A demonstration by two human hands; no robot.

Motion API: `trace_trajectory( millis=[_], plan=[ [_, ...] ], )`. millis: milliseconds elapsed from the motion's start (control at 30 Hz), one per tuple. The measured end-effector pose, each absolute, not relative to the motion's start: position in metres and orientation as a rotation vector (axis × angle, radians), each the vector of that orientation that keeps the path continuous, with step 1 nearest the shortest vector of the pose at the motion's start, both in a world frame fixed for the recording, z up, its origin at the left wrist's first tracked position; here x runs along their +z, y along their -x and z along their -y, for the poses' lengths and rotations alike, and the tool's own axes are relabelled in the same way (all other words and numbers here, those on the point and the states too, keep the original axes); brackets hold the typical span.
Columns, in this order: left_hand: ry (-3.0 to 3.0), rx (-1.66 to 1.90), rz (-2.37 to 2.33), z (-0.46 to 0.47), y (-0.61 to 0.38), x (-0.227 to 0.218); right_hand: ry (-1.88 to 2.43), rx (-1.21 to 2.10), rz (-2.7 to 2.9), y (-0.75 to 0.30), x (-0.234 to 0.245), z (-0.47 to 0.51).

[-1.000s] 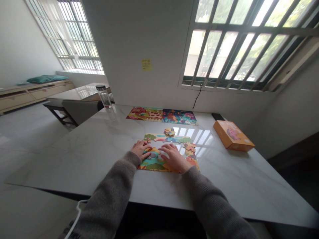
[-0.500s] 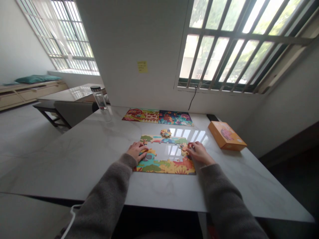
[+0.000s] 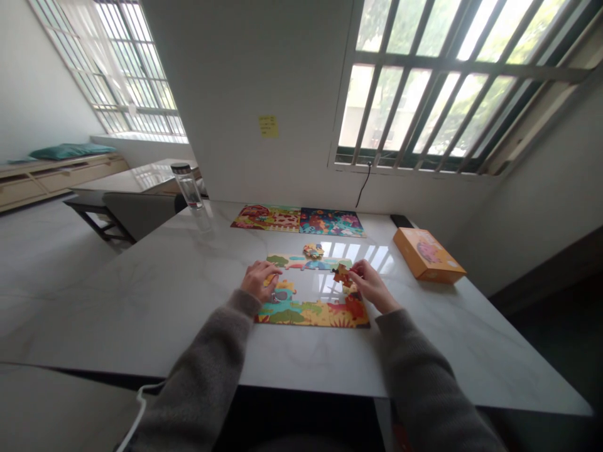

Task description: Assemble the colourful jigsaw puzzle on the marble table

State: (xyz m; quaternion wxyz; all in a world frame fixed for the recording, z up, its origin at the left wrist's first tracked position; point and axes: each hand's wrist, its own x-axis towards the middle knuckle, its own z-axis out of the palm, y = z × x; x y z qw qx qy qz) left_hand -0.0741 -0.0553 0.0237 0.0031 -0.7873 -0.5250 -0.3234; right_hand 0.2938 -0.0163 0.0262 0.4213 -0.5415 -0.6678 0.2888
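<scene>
A partly assembled colourful jigsaw puzzle lies flat on the white marble table in front of me, with a bare gap in its middle. My left hand rests on the puzzle's left side, fingers curled down onto the pieces. My right hand is at the puzzle's right side and pinches a loose orange puzzle piece, lifted slightly above the gap. A small pile of loose pieces sits just beyond the puzzle's far edge.
Two finished puzzles lie side by side near the wall. An orange box sits at the right. A clear water bottle stands at the far left corner. A black cable hangs from the window sill.
My right hand moved from the puzzle's middle to its right side, took a piece there and lifted it. My left hand stayed on the left side. The view shifted slightly.
</scene>
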Motion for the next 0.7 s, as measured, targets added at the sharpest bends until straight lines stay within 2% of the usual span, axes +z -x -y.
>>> trace_trajectory(
  millis=[100,300,467,700],
  plan=[
    [2.507,-1.155,1.497,0.061,0.058,0.03,1.183,0.873,1.626,-0.261,0.03,0.029],
    [2.838,-0.995,1.205,0.067,0.034,0.023,1.004,0.965,1.725,-0.208,0.031,0.055],
    [2.859,-0.903,1.206,0.067,0.031,0.019,0.954,1.075,1.727,-0.201,0.031,0.063],
    [2.774,-0.777,1.241,0.07,0.037,0.026,0.98,1.062,1.671,-0.205,0.039,0.064]
  ],
)
